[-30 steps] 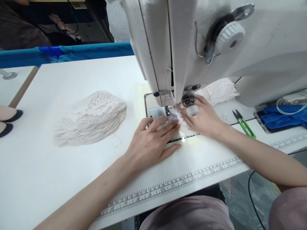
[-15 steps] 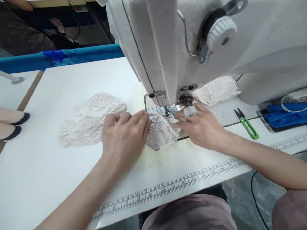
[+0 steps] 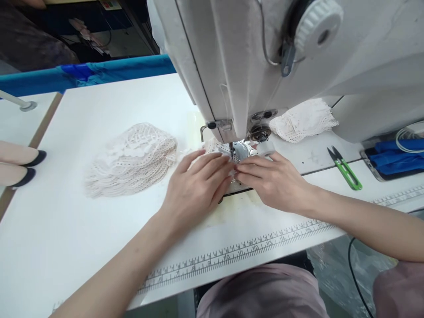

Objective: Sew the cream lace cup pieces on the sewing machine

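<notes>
The white lace piece (image 3: 212, 145) lies under the needle area of the sewing machine (image 3: 212, 66), mostly covered by my fingers. My left hand (image 3: 200, 183) lies over it just left of and in front of the presser foot (image 3: 231, 149), fingers bent together and gripping the lace. From the right, my right hand (image 3: 276, 180) pinches the near edge of the lace, its fingertips almost meeting those of my left hand. To the left rests a stack of white lace pieces (image 3: 132, 163) on the white table (image 3: 79, 247).
Behind the needle lies more white lace fabric (image 3: 304, 121). Green thread snips (image 3: 346, 170) lie to the right, near a phone-like tray (image 3: 374, 165) with blue cloth (image 3: 397, 152). A printed ruler (image 3: 238, 256) runs along the front edge. Black-tipped, skin-toned rods (image 3: 20, 163) stick in at left.
My left hand has moved right, towards the needle, and now covers most of the lace. My right hand's fingers have come nearer to it. The lace has shifted back and left under the machine.
</notes>
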Demonstrator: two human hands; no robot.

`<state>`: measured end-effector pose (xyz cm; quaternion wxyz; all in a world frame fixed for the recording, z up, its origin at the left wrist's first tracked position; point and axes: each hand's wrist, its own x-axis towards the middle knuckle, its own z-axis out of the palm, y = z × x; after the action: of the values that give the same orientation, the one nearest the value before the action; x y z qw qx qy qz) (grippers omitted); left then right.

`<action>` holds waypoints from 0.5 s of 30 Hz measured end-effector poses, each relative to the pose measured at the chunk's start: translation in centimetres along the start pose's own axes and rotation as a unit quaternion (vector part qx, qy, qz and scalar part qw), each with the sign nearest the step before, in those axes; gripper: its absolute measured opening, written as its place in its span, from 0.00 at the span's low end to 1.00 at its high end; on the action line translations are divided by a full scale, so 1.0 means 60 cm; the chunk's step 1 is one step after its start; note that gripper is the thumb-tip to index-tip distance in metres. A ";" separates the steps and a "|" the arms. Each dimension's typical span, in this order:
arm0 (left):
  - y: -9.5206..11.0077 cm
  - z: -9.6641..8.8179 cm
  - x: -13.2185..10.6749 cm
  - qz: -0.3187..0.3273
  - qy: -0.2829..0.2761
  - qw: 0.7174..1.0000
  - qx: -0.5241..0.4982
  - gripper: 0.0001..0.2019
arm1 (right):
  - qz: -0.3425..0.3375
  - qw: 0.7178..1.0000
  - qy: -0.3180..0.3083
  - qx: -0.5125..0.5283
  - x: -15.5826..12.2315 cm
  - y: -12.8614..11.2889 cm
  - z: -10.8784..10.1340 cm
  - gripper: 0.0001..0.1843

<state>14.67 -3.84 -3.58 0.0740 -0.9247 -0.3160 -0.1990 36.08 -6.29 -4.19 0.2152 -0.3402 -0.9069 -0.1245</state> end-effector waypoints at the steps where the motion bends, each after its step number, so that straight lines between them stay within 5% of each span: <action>1: 0.002 0.000 0.000 0.012 0.001 1.000 -0.003 0.12 | -0.001 1.000 0.003 -0.007 0.001 0.002 -0.002 0.20; 6: 0.018 0.007 -0.002 0.028 0.003 1.000 0.001 0.12 | 0.013 0.999 0.004 -0.034 0.003 0.015 -0.004 0.20; 15: 0.022 0.007 -0.005 -0.035 -0.040 0.997 -0.055 0.18 | 0.019 0.997 -0.070 -0.031 0.004 0.018 -0.002 0.19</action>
<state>15.39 -4.92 -4.12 0.0035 -0.9231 -0.3394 -0.1810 36.67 -5.42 -3.89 0.1431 -0.3719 -0.9088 -0.1240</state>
